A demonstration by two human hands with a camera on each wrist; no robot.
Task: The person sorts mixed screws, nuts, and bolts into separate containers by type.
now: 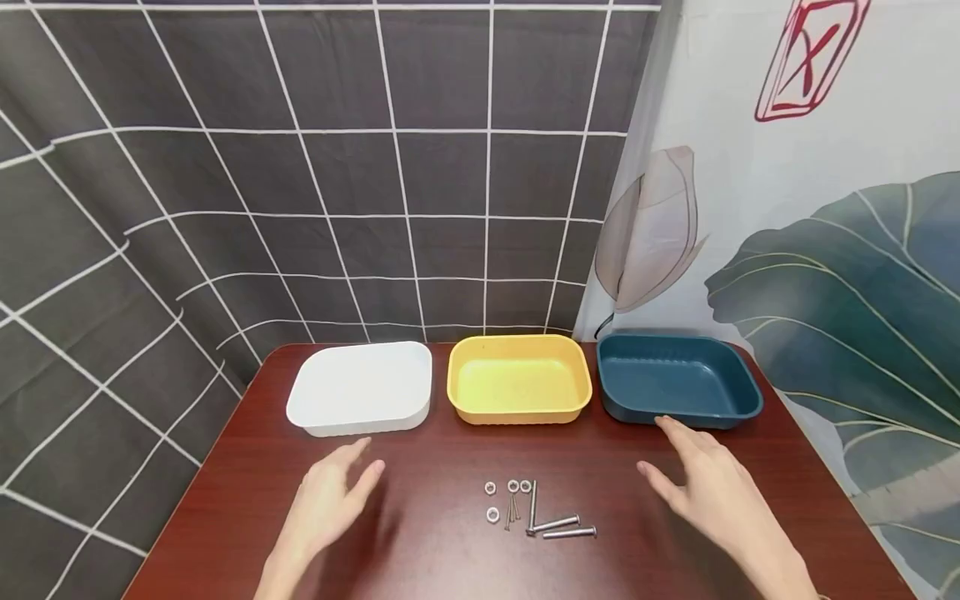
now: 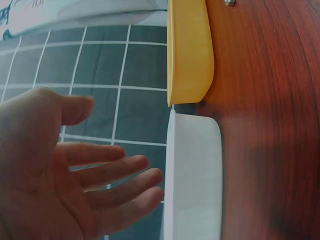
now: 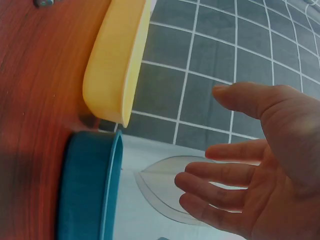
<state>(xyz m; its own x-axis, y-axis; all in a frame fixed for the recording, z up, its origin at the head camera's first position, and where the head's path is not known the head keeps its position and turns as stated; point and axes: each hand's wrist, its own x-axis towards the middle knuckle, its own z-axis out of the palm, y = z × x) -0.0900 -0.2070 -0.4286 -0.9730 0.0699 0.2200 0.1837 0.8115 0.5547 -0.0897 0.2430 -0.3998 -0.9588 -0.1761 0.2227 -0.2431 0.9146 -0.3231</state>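
Bolts (image 1: pixel 570 533), nuts (image 1: pixel 492 517) and thin screws (image 1: pixel 508 512) lie in a loose group on the worktop (image 1: pixel 442 550), between the two hands and in front of the yellow tray (image 1: pixel 517 417). Three bolts occupy the right part of the group; four nuts lie at its left and far side, with the screws between.

Recommended handling: pick up one piece at a time. Pinch each bolt across the shank with thumb and index finger, beginning with the outermost, so that closely set ends are not dragged. Take nuts by opposite sides; thin screws may roll, so approach slowly.

Hand pose: the left hand (image 1: pixel 322 498) holds nothing, thumb well apart from the fingers, near the white tray (image 1: pixel 375 424). The right hand (image 1: pixel 708 483), likewise spread and unloaded, overlaps the blue tray (image 1: pixel 675 379) at one fingertip in the head view; contact cannot be confirmed. Both thumbs are on the inner side.
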